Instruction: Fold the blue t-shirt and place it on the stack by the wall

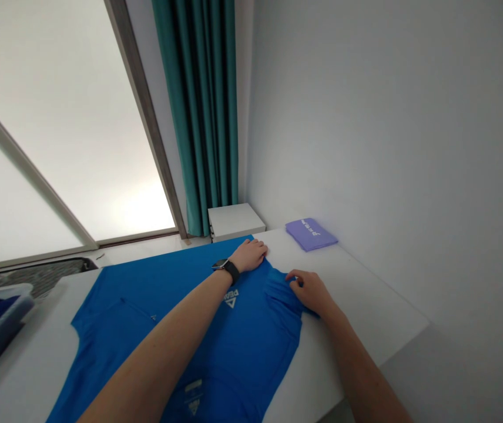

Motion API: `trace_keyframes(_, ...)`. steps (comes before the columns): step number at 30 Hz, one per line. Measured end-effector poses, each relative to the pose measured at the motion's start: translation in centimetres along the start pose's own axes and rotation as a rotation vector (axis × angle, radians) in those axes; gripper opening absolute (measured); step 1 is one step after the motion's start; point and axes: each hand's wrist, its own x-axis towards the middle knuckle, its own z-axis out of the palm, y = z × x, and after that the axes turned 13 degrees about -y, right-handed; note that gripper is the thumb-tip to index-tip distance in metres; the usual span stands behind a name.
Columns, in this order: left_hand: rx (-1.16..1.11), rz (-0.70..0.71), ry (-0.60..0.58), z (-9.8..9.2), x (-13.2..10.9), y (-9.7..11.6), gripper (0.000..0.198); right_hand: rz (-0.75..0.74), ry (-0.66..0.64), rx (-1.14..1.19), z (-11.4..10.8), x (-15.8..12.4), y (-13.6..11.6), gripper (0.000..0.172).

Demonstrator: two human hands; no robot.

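Note:
A blue T-shirt with white logo prints is spread over the white table. Its far edge reaches the table's back side, and folds bunch up around the sleeve on the right. My left hand, with a dark watch on its wrist, rests palm down on the shirt's far right part, fingers lying over the fabric. At the sleeve, my right hand has thumb and forefinger pinched on the cloth. My left forearm hides part of the shirt's middle.
A folded purple garment with white lettering lies at the table's back right, by the wall. On the left stands a bin with dark clothes. Behind the table are a white cabinet and a green curtain.

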Motion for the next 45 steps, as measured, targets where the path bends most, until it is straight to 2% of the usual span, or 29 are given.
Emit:
trace_keyframes(8, -0.004, -0.13, 0.127, 1.0, -0.9, 1.6, 0.021, 0.119, -0.004, -0.2, 0.4, 0.1, 0.1, 0.029)
trace_keyframes(13, -0.028, -0.045, 0.113, 1.1, -2.2, 2.8, 0.018, 0.15, -0.013, -0.223, 0.3, 0.0, -0.1, 0.035)
trace_keyframes(17, -0.069, 0.041, 0.104, 1.9, -3.5, 3.5, 0.025, 0.083, 0.055, -0.086, 0.3, 0.3, 0.3, 0.036)
trace_keyframes(21, -0.167, 0.013, 0.122, 2.3, -4.2, 3.9, 0.032, -0.042, 0.114, 0.223, 0.3, 0.9, 1.0, 0.038)
trace_keyframes(26, -0.371, -0.027, 0.189, 0.9, -4.9, 3.7, 0.03, -0.043, -0.057, 0.682, -0.5, 0.8, 1.1, 0.042)
trace_keyframes(29, -0.639, -0.046, 0.176, 0.1, -5.6, 3.3, 0.028, -0.013, -0.113, 0.815, -1.2, 0.8, 0.3, 0.041)
trace_keyframes(33, -0.942, -0.075, 0.12, -0.3, -6.5, 2.6, 0.03, -0.047, -0.149, 0.77, -2.0, 1.6, -1.9, 0.037)
trace_keyframes(38, -1.019, -0.113, 0.16, 0.5, -7.1, 1.7, 0.032, -0.159, -0.324, 0.721, -2.6, 2.5, -5.5, 0.038)
trace_keyframes(41, -1.025, -0.162, 0.206, 1.2, -7.3, 1.4, 0.04, -0.227, -0.447, 0.722, -2.3, 2.9, -6.4, 0.04)
trace_keyframes(43, -1.015, -0.193, 0.22, 1.5, -7.5, 1.5, 0.044, -0.244, -0.449, 0.705, -1.7, 3.2, -6.2, 0.039)
trace_keyframes(45, -0.974, -0.211, 0.216, 1.7, -7.8, 1.7, 0.043, -0.239, -0.344, 0.694, -0.8, 3.7, -5.4, 0.036)
